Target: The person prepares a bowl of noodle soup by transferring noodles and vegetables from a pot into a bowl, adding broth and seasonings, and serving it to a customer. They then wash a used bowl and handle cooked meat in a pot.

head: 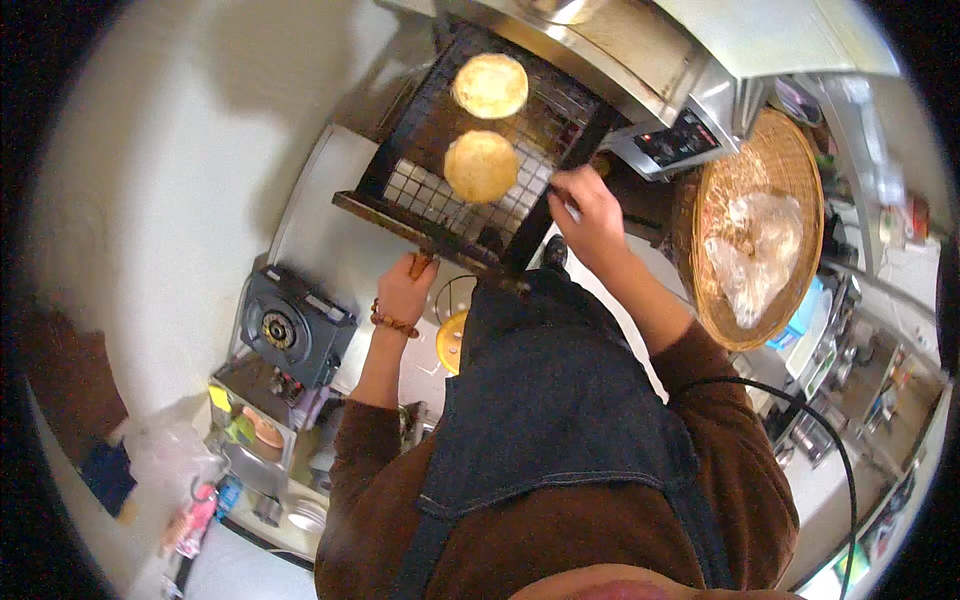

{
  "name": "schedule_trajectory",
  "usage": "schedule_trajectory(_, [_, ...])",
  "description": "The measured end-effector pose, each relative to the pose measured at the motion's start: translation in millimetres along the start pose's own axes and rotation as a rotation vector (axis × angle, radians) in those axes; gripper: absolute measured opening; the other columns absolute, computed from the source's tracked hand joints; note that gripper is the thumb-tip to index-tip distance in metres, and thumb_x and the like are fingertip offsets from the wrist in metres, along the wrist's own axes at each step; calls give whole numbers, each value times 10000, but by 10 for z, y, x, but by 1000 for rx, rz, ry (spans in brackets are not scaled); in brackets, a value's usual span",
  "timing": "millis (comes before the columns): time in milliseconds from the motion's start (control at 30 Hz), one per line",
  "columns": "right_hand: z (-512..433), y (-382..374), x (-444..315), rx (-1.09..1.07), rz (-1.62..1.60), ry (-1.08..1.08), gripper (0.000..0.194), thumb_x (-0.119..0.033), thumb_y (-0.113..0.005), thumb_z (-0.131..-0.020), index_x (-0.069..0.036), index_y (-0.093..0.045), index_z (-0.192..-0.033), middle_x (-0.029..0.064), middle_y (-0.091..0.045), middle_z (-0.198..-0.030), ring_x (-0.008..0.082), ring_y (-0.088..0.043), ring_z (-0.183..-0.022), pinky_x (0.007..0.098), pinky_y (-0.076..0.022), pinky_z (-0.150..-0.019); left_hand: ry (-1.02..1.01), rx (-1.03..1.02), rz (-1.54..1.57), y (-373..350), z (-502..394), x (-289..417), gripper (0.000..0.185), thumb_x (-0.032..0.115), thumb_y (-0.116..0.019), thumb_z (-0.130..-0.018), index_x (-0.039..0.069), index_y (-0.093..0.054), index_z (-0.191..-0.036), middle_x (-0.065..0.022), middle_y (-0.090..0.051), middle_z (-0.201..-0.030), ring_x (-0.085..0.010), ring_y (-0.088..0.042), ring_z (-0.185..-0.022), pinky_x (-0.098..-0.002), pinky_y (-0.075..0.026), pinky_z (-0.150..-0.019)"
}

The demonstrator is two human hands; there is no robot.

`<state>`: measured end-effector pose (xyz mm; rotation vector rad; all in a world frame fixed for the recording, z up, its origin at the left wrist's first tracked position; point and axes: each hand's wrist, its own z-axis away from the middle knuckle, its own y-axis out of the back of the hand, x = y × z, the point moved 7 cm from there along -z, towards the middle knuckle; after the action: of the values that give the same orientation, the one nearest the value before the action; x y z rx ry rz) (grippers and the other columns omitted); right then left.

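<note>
A dark metal grill drawer (352,201) with an open wire rack is pulled out beneath a steel oven. Two round, browned flatbreads (481,166) lie on the rack, one behind the other. My left hand (405,289) is closed around the small brown handle (421,265) on the drawer's front bar. Beside the drawer's right side rail is my right hand (590,214), its fingers curled and its thumb close to the rail. Whether those fingers grip the rail or only hover by it, I cannot tell.
The steel oven (667,105) with a control panel overhangs the drawer. At right stands a large wicker basket (814,225) holding a clear plastic bag (765,240). A portable gas stove (289,326) sits at left. Below is a yellow stool (451,345). A black cable (817,416) crosses my right side.
</note>
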<state>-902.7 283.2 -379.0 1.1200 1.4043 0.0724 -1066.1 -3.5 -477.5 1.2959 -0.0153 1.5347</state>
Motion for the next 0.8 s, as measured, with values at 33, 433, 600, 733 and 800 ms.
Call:
schedule_trajectory(33, [315,167,122,-26,63,-86,196,-67,-781,-879,-36,-692,-1050,136,-597,-846,270,-635,-736,383,-510,-643,-17,-2,-31,-65,-114,106,390,383,-739,-932,3,-665,-886,-246,-684,-805,-478,-658,-768,-497,-521,-680])
schedule_trajectory(433, [5534,922,553,245,-252,-1468,634,-497,-714,-984,21,-650,-1343,204,-740,-1227,321,-692,-1154,427,-538,-1005,-2,-148,534,-1143,-2435,1230,310,360,-722,-974,62,-739,-891,-41,-617,-644,-114,-528,-533,-278,-397,-466])
schedule_trajectory(600, [6495,526,351,436,-543,-1535,704,-628,-612,-993,-14,-705,-1323,228,-709,-1306,337,-651,-1241,426,-491,-1080,-84,-85,214,-1182,-2707,1802,495,452,-610,-1045,8,-697,-1244,-73,-685,-1057,-213,-614,-924,-394,-513,-814])
schedule_trajectory(733, [7473,303,368,487,-546,-1658,687,-628,-624,-980,-39,-717,-1321,169,-726,-1310,301,-667,-1215,404,-498,-1090,-546,-196,-96,-1064,-2071,2184,545,433,-477,-1088,52,-575,-1465,-114,-594,-1443,-282,-544,-1285,-435,-409,-1103])
schedule_trajectory(800, [7985,189,404,687,-741,-1599,617,-581,-680,-962,-82,-726,-1320,127,-739,-1295,257,-672,-1202,392,-501,-1085,-1008,-159,-424,-1435,-1261,2353,560,421,-445,-1099,76,-531,-1532,-113,-540,-1557,-277,-496,-1416,-430,-356,-1195])
